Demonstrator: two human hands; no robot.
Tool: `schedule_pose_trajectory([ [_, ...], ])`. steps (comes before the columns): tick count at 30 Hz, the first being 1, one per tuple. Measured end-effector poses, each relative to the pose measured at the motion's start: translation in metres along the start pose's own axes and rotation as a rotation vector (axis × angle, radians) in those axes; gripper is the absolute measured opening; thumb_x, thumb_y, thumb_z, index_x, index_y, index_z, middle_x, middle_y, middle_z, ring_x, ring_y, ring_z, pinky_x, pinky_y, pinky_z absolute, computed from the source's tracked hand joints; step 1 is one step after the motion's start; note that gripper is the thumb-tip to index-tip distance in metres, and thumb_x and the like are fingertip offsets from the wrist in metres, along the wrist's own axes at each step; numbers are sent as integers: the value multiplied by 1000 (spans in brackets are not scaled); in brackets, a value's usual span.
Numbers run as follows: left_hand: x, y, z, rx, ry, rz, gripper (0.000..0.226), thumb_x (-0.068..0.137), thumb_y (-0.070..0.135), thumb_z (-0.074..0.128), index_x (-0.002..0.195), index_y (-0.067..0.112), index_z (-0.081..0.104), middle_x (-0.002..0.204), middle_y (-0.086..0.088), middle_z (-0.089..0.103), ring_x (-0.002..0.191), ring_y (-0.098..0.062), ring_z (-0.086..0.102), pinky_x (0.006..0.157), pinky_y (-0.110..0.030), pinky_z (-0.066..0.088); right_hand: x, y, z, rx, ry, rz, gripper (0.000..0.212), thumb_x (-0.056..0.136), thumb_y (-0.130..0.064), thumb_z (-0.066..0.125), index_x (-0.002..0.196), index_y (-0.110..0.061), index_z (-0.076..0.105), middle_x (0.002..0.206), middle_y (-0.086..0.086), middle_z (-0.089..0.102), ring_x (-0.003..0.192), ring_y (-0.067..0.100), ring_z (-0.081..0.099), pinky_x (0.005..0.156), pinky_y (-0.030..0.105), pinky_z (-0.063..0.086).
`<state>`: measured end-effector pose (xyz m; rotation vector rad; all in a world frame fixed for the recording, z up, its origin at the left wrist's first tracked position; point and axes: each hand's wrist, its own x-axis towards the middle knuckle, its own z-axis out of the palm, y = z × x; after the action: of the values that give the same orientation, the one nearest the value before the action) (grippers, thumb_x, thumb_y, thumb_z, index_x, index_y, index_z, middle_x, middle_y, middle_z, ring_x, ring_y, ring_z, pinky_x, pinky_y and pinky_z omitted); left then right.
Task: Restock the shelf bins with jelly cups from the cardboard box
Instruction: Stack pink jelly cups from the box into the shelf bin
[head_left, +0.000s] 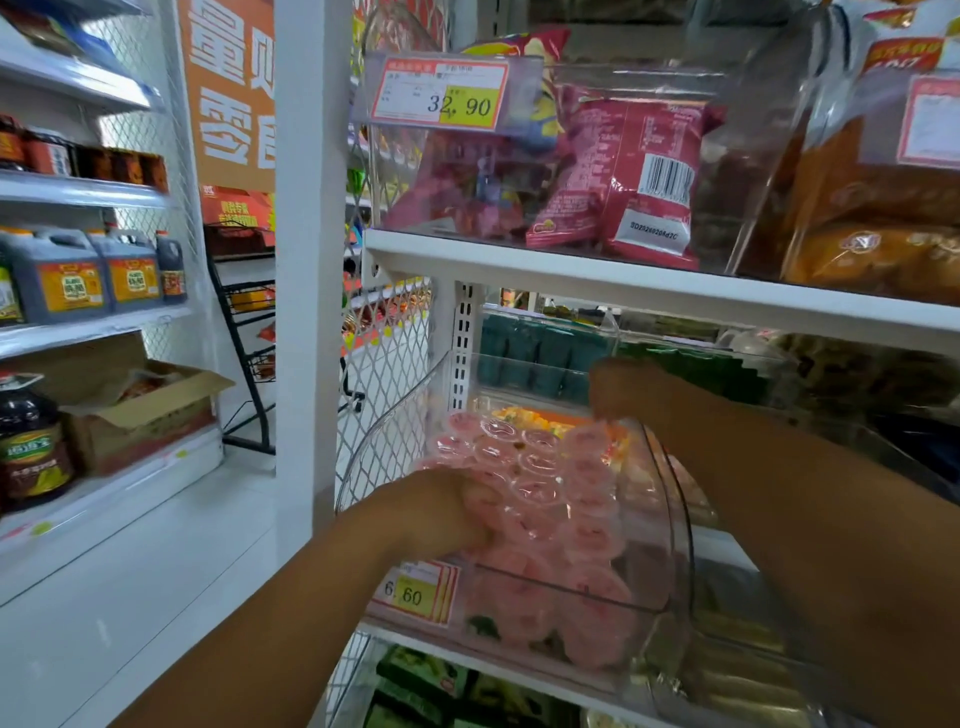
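Far left, low down: one cardboard box (150, 410), flaps open, well apart from both hands. Next, left hand (441, 512) inside the front left of one clear bin (680, 551), lying on the jelly cups (540, 483); fingers blurred into the pink, so cannot tell whether gripping or only pressing. Cups directly under and to the right of those fingers, lids up, packed in layers; well over a dozen, too crowded for an exact count. Farther right, right hand (618, 389) above the bin's rear, knuckles bent, fingertips down toward the back row; grip hidden. Nearer the front cups: left hand.
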<state>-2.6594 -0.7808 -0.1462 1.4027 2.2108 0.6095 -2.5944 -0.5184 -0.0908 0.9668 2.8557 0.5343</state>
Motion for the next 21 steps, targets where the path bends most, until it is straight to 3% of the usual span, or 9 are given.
schedule_pose_trajectory([
  [2,1,-1,1,-15,-7,-5,52,89,29,64,138,39,50,154,14,33,132,-10,40,108,-25,33,-3,0,3,-92,27,-52,8,90,-16,57,90,-13,64,77,-3,56,83,18,60,77,30,53],
  [5,2,-1,1,-4,-9,0,51,89,31,64,138,38,50,155,14,31,136,-10,37,112,-27,29,-9,-2,3,-160,-5,-115,20,89,-26,63,110,-27,66,108,-8,65,103,16,58,82,30,48],
  [9,4,-3,2,1,-18,-6,52,88,33,66,137,38,51,154,13,33,134,-11,40,114,-32,31,-14,-10,0,-233,-129,-214,44,91,-33,65,133,-37,54,141,-10,49,128,18,45,95,31,40],
  [17,3,-2,1,-3,-23,-7,53,88,34,67,138,36,51,155,11,32,135,-14,38,114,-31,30,-12,-19,0,-377,-242,-213,51,88,-35,68,137,-33,52,141,-7,49,129,21,46,97,37,41],
  [21,2,-2,1,-17,-12,-2,51,88,32,67,137,34,52,153,10,34,133,-13,40,107,-24,31,-12,-17,3,-253,-211,-221,64,85,-30,72,142,-33,44,148,-2,42,133,24,43,100,37,41],
])
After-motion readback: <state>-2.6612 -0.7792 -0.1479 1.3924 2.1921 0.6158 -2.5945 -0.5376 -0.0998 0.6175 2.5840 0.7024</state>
